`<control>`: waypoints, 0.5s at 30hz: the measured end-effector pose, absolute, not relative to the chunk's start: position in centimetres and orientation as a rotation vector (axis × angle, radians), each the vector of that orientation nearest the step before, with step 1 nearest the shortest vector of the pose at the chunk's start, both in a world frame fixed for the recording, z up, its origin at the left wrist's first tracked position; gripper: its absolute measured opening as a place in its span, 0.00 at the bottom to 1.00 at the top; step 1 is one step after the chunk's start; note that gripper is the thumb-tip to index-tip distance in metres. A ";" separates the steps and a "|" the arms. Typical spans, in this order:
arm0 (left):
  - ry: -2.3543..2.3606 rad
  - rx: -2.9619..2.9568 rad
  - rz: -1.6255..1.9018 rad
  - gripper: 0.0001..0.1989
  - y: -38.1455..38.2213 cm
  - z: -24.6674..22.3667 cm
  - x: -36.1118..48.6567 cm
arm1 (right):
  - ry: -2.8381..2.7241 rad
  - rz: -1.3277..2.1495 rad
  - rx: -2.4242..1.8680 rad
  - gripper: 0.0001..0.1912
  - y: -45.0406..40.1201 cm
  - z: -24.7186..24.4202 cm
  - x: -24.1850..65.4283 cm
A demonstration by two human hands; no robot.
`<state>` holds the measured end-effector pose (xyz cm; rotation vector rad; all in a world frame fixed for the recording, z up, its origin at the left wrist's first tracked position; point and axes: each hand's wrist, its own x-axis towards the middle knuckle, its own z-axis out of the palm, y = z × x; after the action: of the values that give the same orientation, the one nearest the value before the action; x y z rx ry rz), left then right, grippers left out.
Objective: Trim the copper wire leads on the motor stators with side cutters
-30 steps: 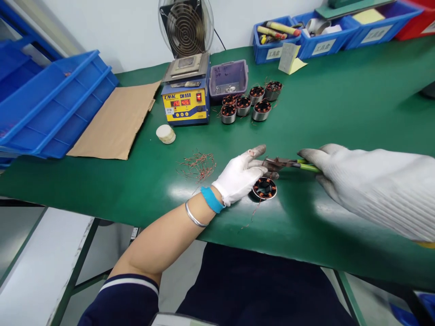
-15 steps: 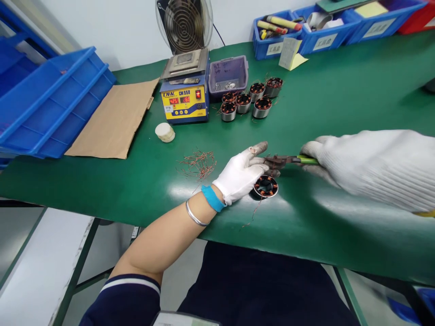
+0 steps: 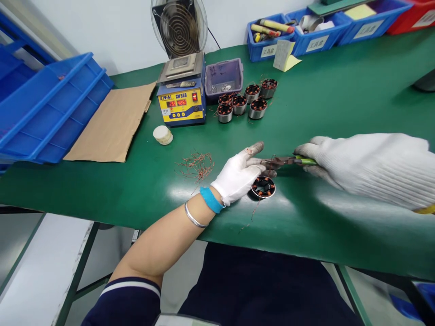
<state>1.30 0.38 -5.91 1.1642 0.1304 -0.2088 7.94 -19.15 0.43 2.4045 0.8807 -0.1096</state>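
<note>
My right hand (image 3: pixel 319 158), in a white knit glove, grips green-handled cutting pliers (image 3: pixel 283 160). Their dark jaws point left, close by the fingertips of my left hand (image 3: pixel 239 174). That hand wears a thinner white glove with stained fingers; one finger stretches out while the others pinch the copper wire (image 3: pixel 270 168) rising from a motor stator (image 3: pixel 263 186). The exact pinch is partly hidden. Standing on the green table beside my left hand, the stator is a metal ring with copper windings. Another thin wire trails from its near side.
Loose copper wire ends (image 3: pixel 197 166) lie left of my hand. Several stators (image 3: pixel 257 108) stand behind, near a purple bin (image 3: pixel 224 77) and a CM558 heating unit (image 3: pixel 181 106). A white round pot (image 3: pixel 163 135), cardboard (image 3: pixel 112 122) and blue tool boxes (image 3: pixel 270 45) surround them.
The camera view has shifted slightly, moving the background a little left. The pliers are slightly closer to the stator wire; both hands keep nearly the same pose.
</note>
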 end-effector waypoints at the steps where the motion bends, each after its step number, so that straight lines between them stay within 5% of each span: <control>1: 0.128 1.167 -0.208 0.35 0.4 -5.9 1.3 | 0.891 -0.085 2.399 0.25 -19.3 0.3 8.0; 15: 0.139 1.441 -0.074 0.36 0.8 -5.3 1.2 | 0.827 0.003 2.419 0.31 -20.1 0.3 7.5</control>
<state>1.23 0.78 -5.31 1.4413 0.1394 -0.0736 7.52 -20.13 0.32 2.4193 0.8267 0.0033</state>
